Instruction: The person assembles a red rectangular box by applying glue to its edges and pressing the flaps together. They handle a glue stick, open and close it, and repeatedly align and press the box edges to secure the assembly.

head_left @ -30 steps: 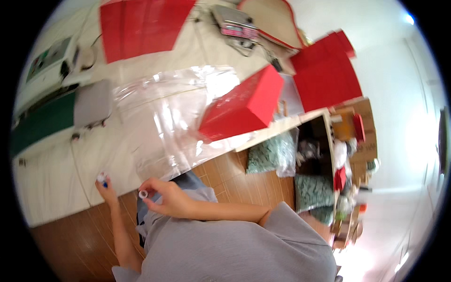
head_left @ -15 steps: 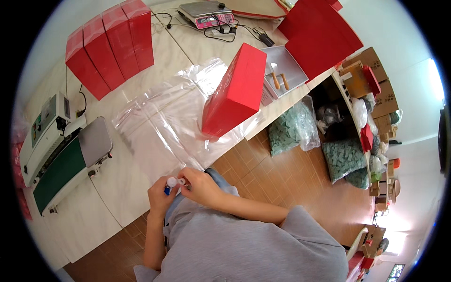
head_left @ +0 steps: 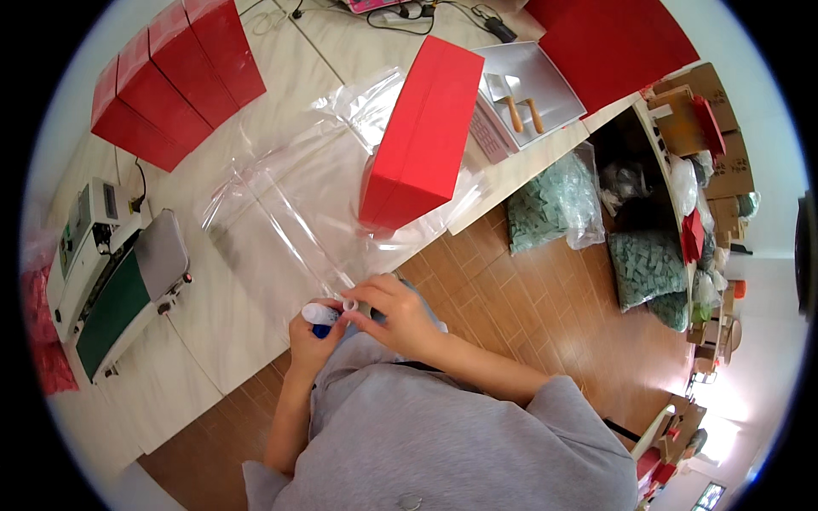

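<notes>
In front of my body, at the table's near edge, my left hand (head_left: 308, 347) is closed around a small white bottle (head_left: 317, 315) with a blue part (head_left: 321, 330) below it. My right hand (head_left: 396, 319) pinches a small white ring-shaped piece, likely a cap (head_left: 350, 304), close beside the bottle. Beyond my hands a clear plastic sheet or bag (head_left: 264, 221) lies spread over the table. On it stands a closed red box (head_left: 422, 136).
More red boxes (head_left: 179, 81) stand in a row at the far left. A green-belted machine (head_left: 119, 315) occupies the left side. Right of the red box, a grey tray (head_left: 554, 94) holds two wooden-handled tools (head_left: 524, 115). Bags of green pieces (head_left: 545, 204) sit on the floor at right.
The white piece in my right hand is now farther from the bottle, and more of the bottle's side shows. The whole view has shifted, with the far table items higher in the picture.
</notes>
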Action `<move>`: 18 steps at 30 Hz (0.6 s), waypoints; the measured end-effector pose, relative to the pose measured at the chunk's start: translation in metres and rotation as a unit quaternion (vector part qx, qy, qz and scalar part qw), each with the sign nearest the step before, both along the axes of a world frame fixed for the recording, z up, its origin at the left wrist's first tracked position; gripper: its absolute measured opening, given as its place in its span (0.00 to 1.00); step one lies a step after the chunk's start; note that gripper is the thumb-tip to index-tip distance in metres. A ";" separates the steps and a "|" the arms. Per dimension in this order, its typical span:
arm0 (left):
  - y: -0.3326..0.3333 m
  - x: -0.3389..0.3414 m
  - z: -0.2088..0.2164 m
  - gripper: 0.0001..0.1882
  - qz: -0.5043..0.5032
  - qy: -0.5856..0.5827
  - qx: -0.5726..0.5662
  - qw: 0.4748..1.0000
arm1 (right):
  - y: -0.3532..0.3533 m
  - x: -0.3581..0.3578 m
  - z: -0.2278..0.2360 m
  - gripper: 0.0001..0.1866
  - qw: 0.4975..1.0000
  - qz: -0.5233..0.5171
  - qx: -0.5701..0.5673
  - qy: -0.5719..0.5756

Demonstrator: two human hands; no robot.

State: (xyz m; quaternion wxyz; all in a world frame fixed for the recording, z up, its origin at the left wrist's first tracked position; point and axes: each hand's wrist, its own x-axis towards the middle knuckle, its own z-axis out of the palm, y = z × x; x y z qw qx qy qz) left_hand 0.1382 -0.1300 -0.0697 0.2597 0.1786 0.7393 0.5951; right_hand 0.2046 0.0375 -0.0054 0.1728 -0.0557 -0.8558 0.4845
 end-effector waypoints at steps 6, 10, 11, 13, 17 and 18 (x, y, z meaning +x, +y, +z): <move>0.038 0.003 0.022 0.20 0.065 0.239 0.067 0.967 | 0.013 -0.001 0.008 0.16 0.983 -0.002 -0.163 -0.087; 0.051 0.006 0.019 0.19 0.121 0.247 0.087 0.958 | 0.010 -0.004 0.011 0.16 0.984 -0.029 -0.152 -0.085; 0.053 0.007 0.019 0.19 0.132 0.251 0.096 0.954 | 0.009 -0.005 0.010 0.16 0.985 -0.033 -0.149 -0.083; 0.058 0.005 0.020 0.18 0.142 0.272 0.105 0.946 | 0.008 -0.007 0.010 0.17 0.986 -0.040 -0.143 -0.080; 0.063 -0.001 0.026 0.17 0.138 0.268 0.114 0.947 | 0.018 -0.014 0.012 0.18 0.996 -0.020 -0.072 -0.054; 0.064 -0.001 0.025 0.16 0.138 0.249 0.119 0.951 | 0.023 -0.016 0.016 0.18 0.999 -0.016 -0.037 -0.036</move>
